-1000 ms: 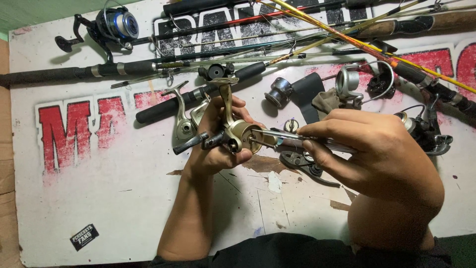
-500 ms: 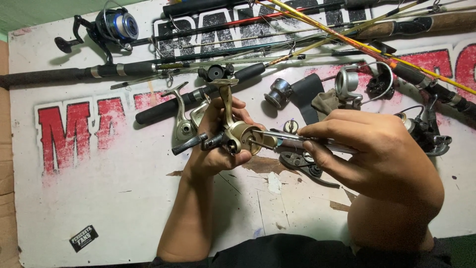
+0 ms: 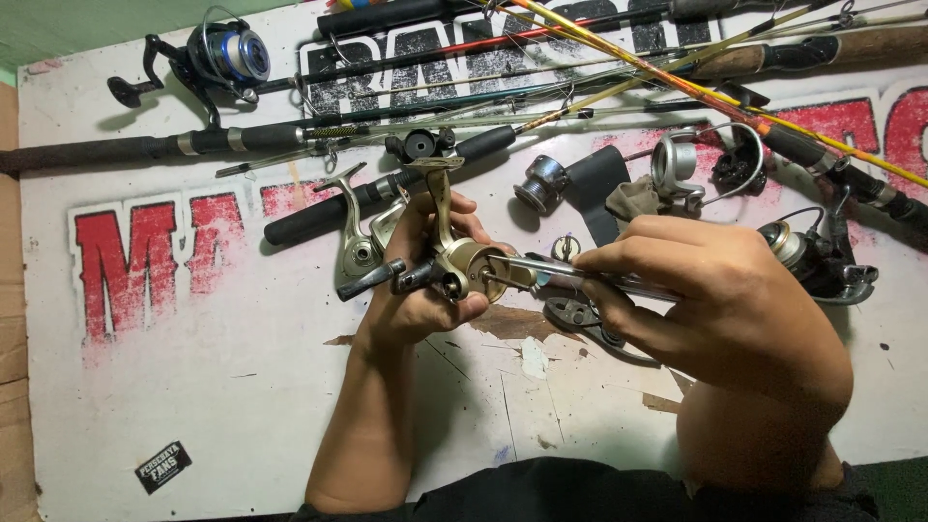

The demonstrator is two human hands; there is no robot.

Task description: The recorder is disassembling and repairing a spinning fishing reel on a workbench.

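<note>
My left hand (image 3: 425,290) grips a gold-coloured fishing reel body (image 3: 454,261) with its stem pointing up and a dark handle knob sticking out to the left. My right hand (image 3: 715,300) holds a slim metal tool (image 3: 561,271) whose tip meets the right side of the reel body. Both hands hover above a white painted board (image 3: 193,387) with red letters. Dark pliers (image 3: 580,314) lie on the board just under my right hand, partly hidden by it.
Several fishing rods (image 3: 541,58) lie across the top of the board. A blue-spooled reel (image 3: 227,53) sits at top left. A silver reel frame (image 3: 358,242), loose spools (image 3: 541,182) and another reel (image 3: 822,256) lie around the hands. A small black sticker (image 3: 162,467) is at lower left.
</note>
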